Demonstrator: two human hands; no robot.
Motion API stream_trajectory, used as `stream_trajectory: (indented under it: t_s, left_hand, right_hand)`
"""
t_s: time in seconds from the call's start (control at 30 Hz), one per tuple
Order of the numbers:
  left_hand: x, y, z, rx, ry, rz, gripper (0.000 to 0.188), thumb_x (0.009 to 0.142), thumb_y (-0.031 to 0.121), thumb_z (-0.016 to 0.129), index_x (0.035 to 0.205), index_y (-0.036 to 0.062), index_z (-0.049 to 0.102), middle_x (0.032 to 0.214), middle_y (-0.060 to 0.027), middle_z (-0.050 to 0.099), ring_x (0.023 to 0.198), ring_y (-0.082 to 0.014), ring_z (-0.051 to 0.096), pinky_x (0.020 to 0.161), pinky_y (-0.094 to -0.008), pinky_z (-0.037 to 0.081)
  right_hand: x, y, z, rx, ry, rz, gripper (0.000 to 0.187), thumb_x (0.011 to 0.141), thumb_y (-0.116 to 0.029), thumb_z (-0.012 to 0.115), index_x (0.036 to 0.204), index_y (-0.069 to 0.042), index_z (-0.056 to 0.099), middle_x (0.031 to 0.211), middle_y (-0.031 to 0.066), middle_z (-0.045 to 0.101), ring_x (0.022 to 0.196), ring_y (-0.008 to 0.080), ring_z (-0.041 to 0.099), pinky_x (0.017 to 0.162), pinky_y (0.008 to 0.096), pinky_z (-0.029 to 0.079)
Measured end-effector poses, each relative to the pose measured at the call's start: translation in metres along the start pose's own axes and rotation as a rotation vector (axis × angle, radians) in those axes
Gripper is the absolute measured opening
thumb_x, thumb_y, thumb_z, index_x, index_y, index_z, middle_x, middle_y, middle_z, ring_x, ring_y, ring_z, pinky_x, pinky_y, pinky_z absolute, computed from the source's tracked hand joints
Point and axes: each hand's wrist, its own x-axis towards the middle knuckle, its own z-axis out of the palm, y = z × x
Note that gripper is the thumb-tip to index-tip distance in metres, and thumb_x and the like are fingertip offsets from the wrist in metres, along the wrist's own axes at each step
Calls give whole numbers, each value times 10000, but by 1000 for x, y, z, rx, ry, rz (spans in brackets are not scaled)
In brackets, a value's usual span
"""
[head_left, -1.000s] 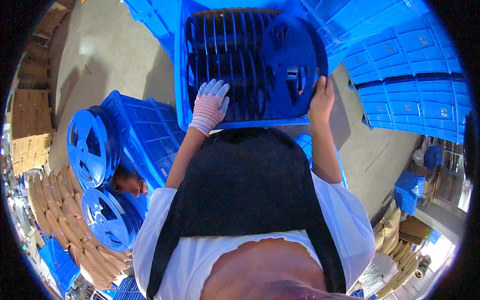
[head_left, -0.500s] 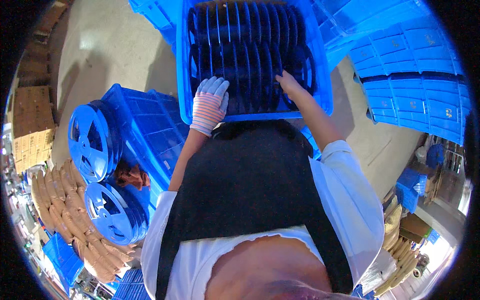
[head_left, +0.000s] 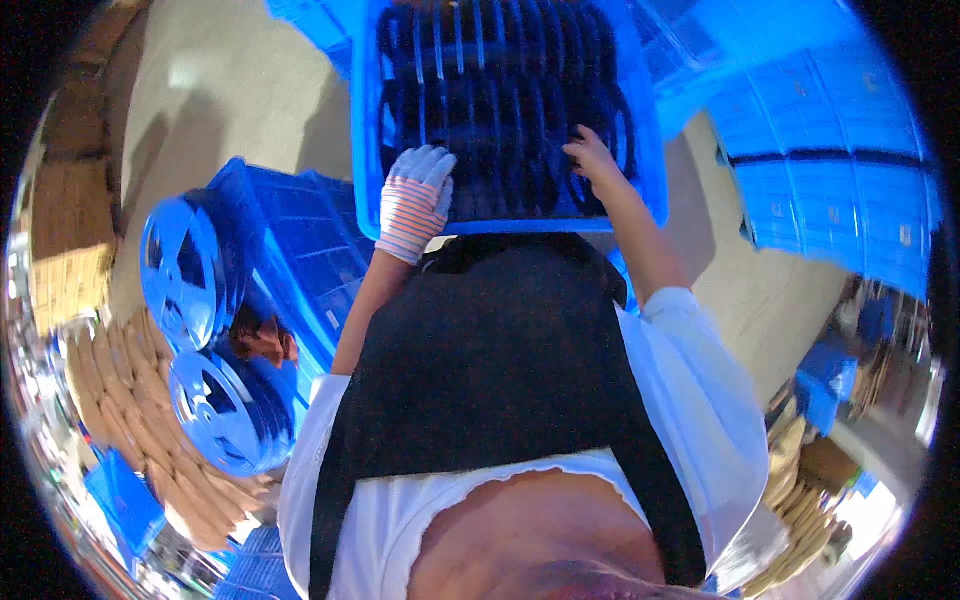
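A blue plastic crate (head_left: 655, 130) stands in front of me, packed with two rows of dark, disc-shaped reels (head_left: 500, 110) set on edge. My left hand (head_left: 415, 200), in a grey glove with an orange-striped cuff, rests at the crate's near left side. Its fingers are stretched out over the edges of the reels, and I see nothing held in them. My bare right hand (head_left: 593, 163) is over the near row's right end, with thumb and forefinger apart. Its other fingers are partly curled and hidden against the dark reels.
To my left, blue spoked reels (head_left: 185, 270) lie stacked beside another blue crate (head_left: 305, 225), near a crumpled reddish-brown cloth (head_left: 265, 340). Brown sacks (head_left: 125, 400) and cardboard boxes (head_left: 70, 230) are farther left. Stacked blue crates (head_left: 830, 190) stand at the right.
My right hand has shifted slightly right, and its thumb and forefinger have parted from a closer pinch. My left hand stays at nearly the same place. The whole view has shifted slightly.
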Motion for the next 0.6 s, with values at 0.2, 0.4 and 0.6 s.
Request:
stream_trajectory:
  t_s: [0.2, 0.4, 0.6]
  left_hand:
    - [-23, 13, -51, 71, 163, -43, 375, 744, 87, 583, 1115, 74, 640, 1161, -162, 631, 1104, -357, 594, 976, -481, 465]
    - [-126, 48, -112, 267, 322, -350, 549, 758, 131, 621, 1298, 69, 543, 1313, -180, 547, 1234, -381, 506, 1049, -516, 384]
    - [-241, 88, -140, 500, 482, -858, 506, 749, 31, 652, 1248, 40, 567, 1272, -195, 576, 1208, -396, 529, 1030, -515, 407]
  right_hand:
    - [-37, -46, 19, -128, 214, -677, 478, 868, -7, 576, 1339, 13, 491, 1360, 168, 532, 1232, 277, 524, 1076, 365, 374]
    - [-99, -115, 138, -199, -202, -1322, 419, 922, 17, 507, 1340, 13, 480, 1363, 144, 523, 1213, 242, 510, 1020, 355, 398]
    - [-199, -157, 339, -396, -977, -1744, 351, 850, -18, 633, 1199, -42, 617, 1237, 132, 622, 1189, 300, 565, 1014, 399, 435]
